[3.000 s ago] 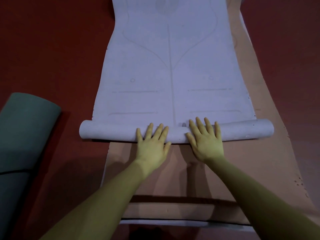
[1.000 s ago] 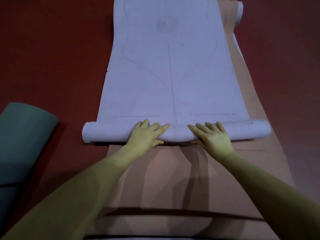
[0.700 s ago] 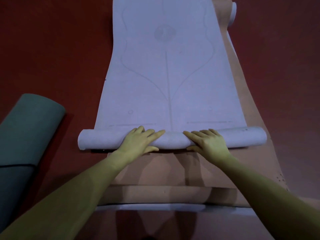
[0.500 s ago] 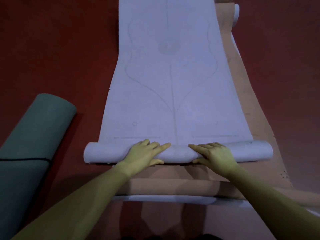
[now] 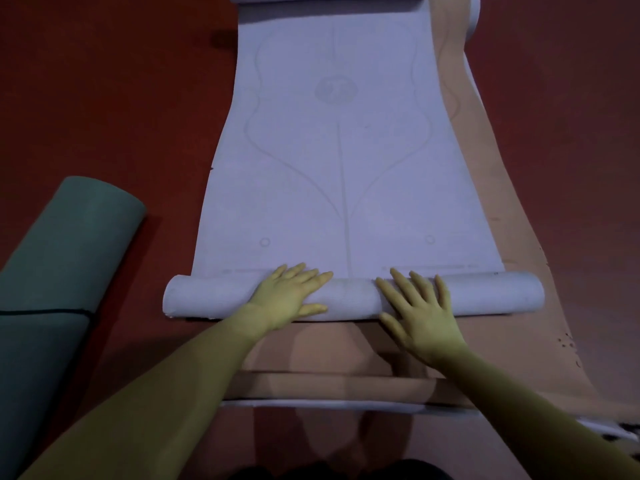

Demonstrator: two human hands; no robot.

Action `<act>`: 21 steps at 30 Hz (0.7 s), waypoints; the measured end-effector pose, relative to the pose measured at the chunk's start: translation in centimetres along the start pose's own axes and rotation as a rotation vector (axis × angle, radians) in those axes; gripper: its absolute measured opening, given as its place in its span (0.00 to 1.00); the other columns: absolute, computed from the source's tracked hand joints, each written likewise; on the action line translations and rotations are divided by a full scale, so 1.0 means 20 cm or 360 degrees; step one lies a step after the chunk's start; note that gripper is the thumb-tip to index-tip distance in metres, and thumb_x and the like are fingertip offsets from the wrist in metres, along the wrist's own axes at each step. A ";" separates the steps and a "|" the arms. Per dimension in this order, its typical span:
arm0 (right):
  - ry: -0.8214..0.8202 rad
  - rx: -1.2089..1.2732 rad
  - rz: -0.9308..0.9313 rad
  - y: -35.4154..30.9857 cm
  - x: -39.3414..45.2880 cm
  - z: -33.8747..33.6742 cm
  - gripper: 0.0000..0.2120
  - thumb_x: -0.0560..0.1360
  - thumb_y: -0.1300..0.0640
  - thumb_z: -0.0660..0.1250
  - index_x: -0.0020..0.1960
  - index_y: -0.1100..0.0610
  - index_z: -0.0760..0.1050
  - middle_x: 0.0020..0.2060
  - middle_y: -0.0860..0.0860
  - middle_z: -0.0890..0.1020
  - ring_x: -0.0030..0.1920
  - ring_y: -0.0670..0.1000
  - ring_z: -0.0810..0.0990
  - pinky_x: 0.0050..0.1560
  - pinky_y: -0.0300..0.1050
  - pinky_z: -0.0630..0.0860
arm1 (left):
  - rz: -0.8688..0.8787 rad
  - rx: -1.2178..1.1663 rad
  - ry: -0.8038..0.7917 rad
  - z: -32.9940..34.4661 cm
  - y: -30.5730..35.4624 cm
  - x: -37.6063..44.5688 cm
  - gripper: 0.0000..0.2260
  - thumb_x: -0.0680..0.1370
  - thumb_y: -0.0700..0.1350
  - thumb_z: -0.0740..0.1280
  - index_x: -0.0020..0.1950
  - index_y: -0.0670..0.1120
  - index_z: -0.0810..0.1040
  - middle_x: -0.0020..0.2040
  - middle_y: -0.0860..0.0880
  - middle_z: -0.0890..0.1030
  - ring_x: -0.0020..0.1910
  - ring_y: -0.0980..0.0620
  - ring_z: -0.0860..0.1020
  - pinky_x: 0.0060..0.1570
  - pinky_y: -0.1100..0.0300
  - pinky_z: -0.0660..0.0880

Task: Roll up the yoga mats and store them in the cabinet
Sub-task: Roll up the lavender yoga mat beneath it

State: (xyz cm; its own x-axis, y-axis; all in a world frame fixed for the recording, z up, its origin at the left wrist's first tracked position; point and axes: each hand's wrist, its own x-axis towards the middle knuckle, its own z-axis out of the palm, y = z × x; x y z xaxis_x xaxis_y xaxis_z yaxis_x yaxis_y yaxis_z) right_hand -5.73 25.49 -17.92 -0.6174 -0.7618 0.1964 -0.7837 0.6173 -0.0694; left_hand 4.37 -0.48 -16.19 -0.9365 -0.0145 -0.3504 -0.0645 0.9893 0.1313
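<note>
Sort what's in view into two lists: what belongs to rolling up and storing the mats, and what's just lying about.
Part of the job:
- lavender mat, its near end in a roll under both palms
- left hand and right hand, fingers straight on that roll
- tan mat, flat underneath
- green mat, already rolled, at left

Just lying about:
- red floor only; no cabinet shows
</note>
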 end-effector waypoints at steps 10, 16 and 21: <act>-0.0206 -0.0019 0.0170 0.04 0.29 0.02 0.25 0.78 0.42 0.49 0.67 0.49 0.74 0.62 0.54 0.79 0.62 0.60 0.77 0.64 0.68 0.64 | -0.0329 0.0065 0.0411 -0.01 0.19 -0.04 0.26 0.77 0.56 0.52 0.67 0.45 0.76 0.67 0.48 0.75 0.64 0.41 0.75 0.63 0.38 0.66; -0.0020 0.0036 0.0229 -0.02 0.22 0.02 0.24 0.80 0.46 0.49 0.71 0.54 0.70 0.68 0.56 0.73 0.68 0.61 0.69 0.68 0.60 0.55 | -0.0477 -0.0041 0.0324 -0.02 0.19 0.04 0.28 0.76 0.57 0.51 0.68 0.45 0.74 0.68 0.48 0.74 0.67 0.40 0.71 0.64 0.32 0.62; -0.0002 0.0039 0.0190 -0.04 0.16 0.05 0.24 0.78 0.48 0.53 0.73 0.52 0.66 0.71 0.55 0.69 0.71 0.60 0.64 0.69 0.60 0.56 | -0.0547 -0.0056 0.0237 -0.12 0.12 0.22 0.27 0.82 0.59 0.45 0.78 0.50 0.54 0.78 0.51 0.56 0.77 0.46 0.51 0.72 0.41 0.42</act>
State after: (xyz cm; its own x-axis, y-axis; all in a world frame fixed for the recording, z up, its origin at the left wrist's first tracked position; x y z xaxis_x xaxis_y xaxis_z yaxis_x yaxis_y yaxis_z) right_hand -7.06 22.39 -18.19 -0.7066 -0.6832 0.1842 -0.7059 0.6987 -0.1164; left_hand -0.76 1.52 -15.14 -0.8977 -0.3687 -0.2410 -0.3934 0.9172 0.0622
